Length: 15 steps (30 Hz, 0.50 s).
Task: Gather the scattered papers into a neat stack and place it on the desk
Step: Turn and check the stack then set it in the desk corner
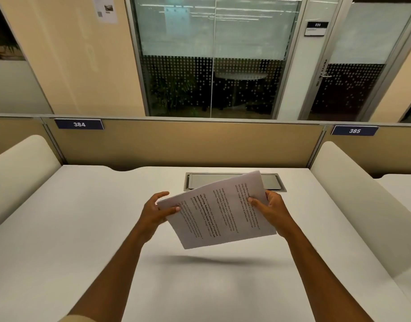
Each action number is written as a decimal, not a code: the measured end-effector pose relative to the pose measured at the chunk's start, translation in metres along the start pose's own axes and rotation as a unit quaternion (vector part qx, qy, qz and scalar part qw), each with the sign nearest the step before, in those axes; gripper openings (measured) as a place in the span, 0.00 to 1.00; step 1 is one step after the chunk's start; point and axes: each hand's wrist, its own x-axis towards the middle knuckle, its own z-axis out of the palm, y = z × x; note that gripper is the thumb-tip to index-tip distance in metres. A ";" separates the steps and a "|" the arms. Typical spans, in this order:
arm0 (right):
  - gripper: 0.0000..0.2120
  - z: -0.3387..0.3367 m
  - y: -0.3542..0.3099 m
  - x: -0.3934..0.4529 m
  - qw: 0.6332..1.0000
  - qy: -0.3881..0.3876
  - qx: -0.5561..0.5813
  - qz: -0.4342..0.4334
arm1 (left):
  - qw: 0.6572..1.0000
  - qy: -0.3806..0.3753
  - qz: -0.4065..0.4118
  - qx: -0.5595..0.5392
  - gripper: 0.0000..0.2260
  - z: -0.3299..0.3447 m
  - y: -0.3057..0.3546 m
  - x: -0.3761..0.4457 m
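A stack of white printed papers (pixel 219 211) hangs in the air above the middle of the white desk (pixel 83 228), tilted and turned sideways so the text runs away from me. My left hand (pixel 157 211) pinches its left edge, thumb on top. My right hand (pixel 270 209) grips the right edge, thumb pressed on the top sheet. The stack casts a soft shadow on the desk below. No loose sheets lie on the desk.
A grey cable hatch (pixel 234 181) is set into the desk behind the papers. Beige divider panels with number plates 384 (pixel 79 124) and 385 (pixel 354 130) close the back. White padded side screens (pixel 353 196) stand left and right.
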 end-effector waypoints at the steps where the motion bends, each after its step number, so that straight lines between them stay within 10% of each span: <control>1: 0.07 0.001 0.004 -0.002 1.000 0.004 0.014 0.007 | 0.999 -0.010 -0.007 -0.045 0.32 0.001 -0.009 -0.004; 15: 0.11 0.044 0.051 -0.032 0.992 0.074 0.076 0.065 | 0.994 0.111 0.012 0.009 0.08 0.042 -0.065 -0.037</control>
